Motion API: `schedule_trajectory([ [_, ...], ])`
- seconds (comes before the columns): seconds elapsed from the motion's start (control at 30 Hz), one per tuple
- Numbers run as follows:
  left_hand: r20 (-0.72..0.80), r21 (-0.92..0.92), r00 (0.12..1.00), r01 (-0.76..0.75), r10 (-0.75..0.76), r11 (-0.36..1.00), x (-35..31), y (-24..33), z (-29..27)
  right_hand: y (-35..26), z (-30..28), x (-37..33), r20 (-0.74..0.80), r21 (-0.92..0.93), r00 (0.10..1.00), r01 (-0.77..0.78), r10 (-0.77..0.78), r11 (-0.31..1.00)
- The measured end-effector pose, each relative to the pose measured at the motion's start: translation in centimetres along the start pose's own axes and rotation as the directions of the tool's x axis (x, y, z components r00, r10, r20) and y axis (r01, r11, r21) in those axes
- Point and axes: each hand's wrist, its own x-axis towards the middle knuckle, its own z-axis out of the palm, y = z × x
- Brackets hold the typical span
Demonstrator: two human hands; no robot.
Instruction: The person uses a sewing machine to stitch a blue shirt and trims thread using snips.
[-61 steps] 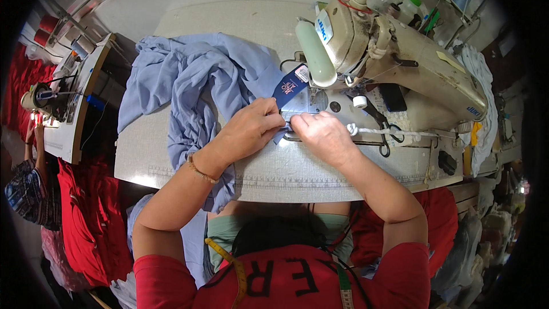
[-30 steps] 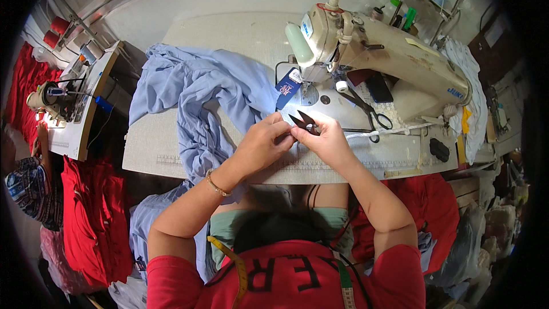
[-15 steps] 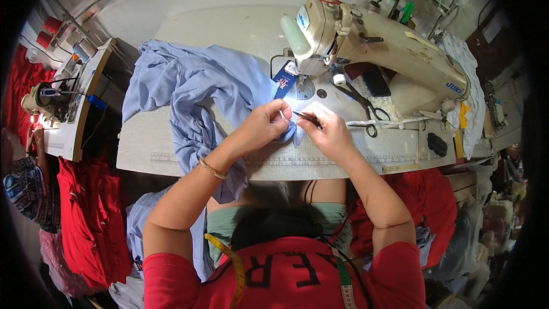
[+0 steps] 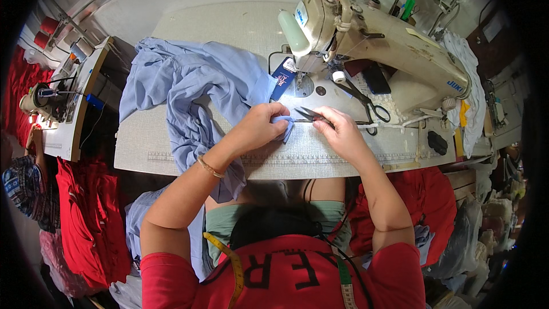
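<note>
Left hand [image 4: 258,128] pinches a corner of the pale blue garment [image 4: 191,71], whose bulk lies left of and beyond it; the right hand [image 4: 341,135] grips dark snips [image 4: 309,115], blades parted, just beside that corner. Work there looks under way rather than finished, though whether anything is cut is too small to tell. Compared with half a second ago, the hands sit farther apart.

Forearms [image 4: 186,186] were angled inward, elbows [image 4: 164,218] bent. Left hand [image 4: 263,126] was closed in a pinch, right hand [image 4: 339,131] curled in a grip just beside it.
</note>
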Motion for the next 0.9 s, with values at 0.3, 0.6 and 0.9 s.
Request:
schedule_trajectory([
  [0.3,0.123,-0.231,0.954,0.294,-0.272,0.927,0.1,0.9,-1.0,-1.0,0.2,-0.8,0.081,-0.103,0.984,-0.148,0.156,0.984],
  [0.6,0.144,-0.322,0.95,0.308,-0.275,0.895,-0.2,1.1,-1.0,-1.6,0.8,-0.3,0.019,-0.292,0.995,-0.091,0.101,0.952],
  [0.9,0.158,-0.343,0.946,0.32,-0.281,0.883,-0.3,1.1,-1.1,-1.8,1.1,-0.1,0.005,-0.445,1.0,0.024,-0.024,0.895],
])
